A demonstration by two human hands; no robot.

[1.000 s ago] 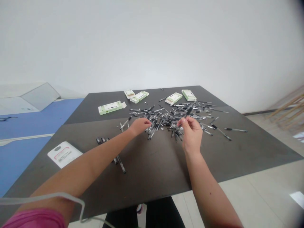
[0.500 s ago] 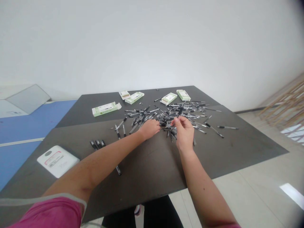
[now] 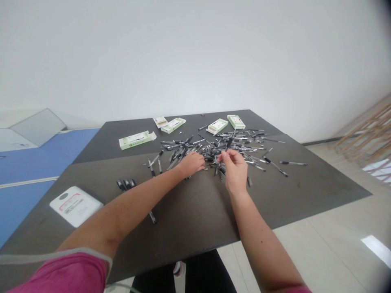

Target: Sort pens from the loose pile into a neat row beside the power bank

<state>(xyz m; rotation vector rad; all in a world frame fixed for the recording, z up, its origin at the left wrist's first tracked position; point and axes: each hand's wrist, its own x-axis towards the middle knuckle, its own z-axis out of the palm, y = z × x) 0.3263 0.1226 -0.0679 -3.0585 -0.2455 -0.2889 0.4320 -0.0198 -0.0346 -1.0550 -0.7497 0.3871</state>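
Note:
A large heap of clear-barrelled pens with black grips and caps (image 3: 183, 150) spreads over the middle of the dark table (image 3: 189, 219). My right hand (image 3: 236, 171) pinches a pen (image 3: 229, 141) between thumb and fingers, its dark part slanting up over the heap. At the heap's near edge, my left hand (image 3: 192, 163) is closed with its fingers curled under. Whatever those fingers hold, if anything, is hidden from me. Several pens (image 3: 126, 184) lie side by side near my left forearm, which covers part of them.
Green-and-white pen boxes lie along the back: one (image 3: 137, 140) at left, others (image 3: 172, 125) behind it, and two more (image 3: 217, 126) towards the right. A white flat case (image 3: 75, 206) rests at the left. Loose pens (image 3: 293, 163) lie right of the heap. A wall stands behind.
My right hand has shifted very slightly left with its pen, which is now a bit more upright. My left hand stays almost in place, still curled.

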